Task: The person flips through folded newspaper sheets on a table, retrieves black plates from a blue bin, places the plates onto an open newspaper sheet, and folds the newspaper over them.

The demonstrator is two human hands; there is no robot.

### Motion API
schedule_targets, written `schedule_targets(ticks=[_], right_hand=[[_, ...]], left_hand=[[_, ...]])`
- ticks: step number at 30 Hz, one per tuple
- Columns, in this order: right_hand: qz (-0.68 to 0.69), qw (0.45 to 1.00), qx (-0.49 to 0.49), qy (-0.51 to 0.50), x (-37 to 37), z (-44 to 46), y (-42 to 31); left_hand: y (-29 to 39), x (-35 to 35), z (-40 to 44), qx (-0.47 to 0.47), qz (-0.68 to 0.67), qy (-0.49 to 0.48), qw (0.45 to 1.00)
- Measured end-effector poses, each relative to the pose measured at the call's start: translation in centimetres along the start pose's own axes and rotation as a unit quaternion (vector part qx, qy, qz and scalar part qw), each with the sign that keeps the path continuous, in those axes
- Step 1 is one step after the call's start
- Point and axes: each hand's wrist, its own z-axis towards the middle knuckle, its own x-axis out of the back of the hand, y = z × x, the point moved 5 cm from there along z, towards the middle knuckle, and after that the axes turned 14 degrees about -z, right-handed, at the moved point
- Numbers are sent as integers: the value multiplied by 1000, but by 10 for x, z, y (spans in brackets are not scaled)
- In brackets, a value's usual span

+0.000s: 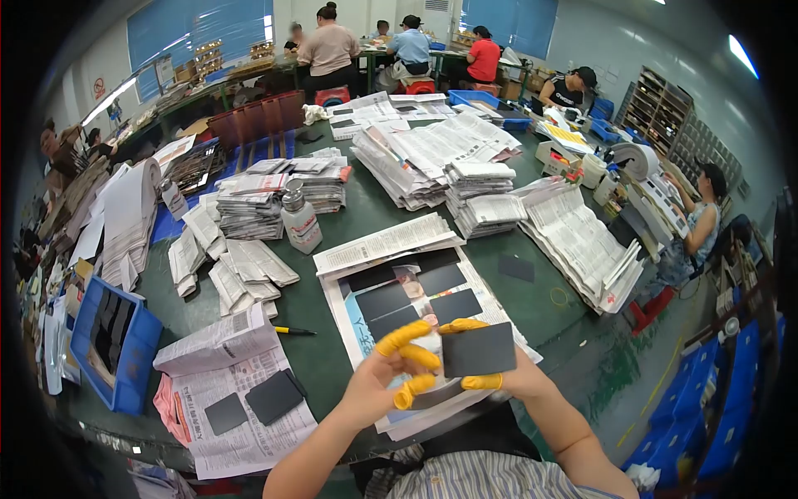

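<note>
Yellow finger covers sit on the fingertips of both my hands. My right hand (519, 378) grips a dark rectangular plate (480, 349) by its edges, thumb below and fingers above. My left hand (378, 387) is closed at the plate's left side, its fingers curled near a whitish patch; what they hold is not clear. Beneath both hands lies a stack of newspaper (341, 312) with several dark plates (453, 308) on its top sheet. On another newspaper (258, 441) to the left rest more dark plates (276, 397).
A blue tray (141, 374) of dark pieces stands at the left edge, near a yellow-black pen (295, 331). A bottle (300, 220) stands beside folded newspaper piles (249, 208). More newspaper (573, 233) lies to the right. Several people sit at tables beyond.
</note>
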Motion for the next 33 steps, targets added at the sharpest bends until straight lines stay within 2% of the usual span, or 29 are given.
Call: schedule_targets(ticks=[3,4,6,7,10,12,13,15,19,22,24,28,33], right_hand=[[78,997,14,-18,-9,-2,-12],[84,995,8,-44,-11,-2,-12],[61,996,13,-67,-11,-1,-17],[40,995,20,-93,-13,-2,-19],[64,995,27,-78,-11,-1,-11],[76,995,28,-60,-12,0,-12],[84,995,28,-43,-11,0,-12],[90,995,14,-42,-9,1,-1],[105,994,-1,-29,-4,1,9],[109,994,13,-6,2,-3,12],[128,992,6,14,9,-7,16],[159,982,-22,104,35,-34,18],[137,975,-11,173,61,-70,13]], left_hand=[[12,13,1,-95,191,112,970],[13,14,2,-95,189,111,971],[16,22,3,-91,227,177,953],[15,25,3,-90,226,177,954],[12,32,5,-82,295,175,936],[15,27,7,-110,492,138,852],[14,29,8,-109,493,139,852],[12,20,8,-180,659,79,726],[2,24,11,-161,672,66,720],[-5,30,12,-133,714,72,683],[-12,36,11,-61,772,66,629],[-9,24,13,-48,741,65,666],[-14,22,13,-35,702,63,708]])
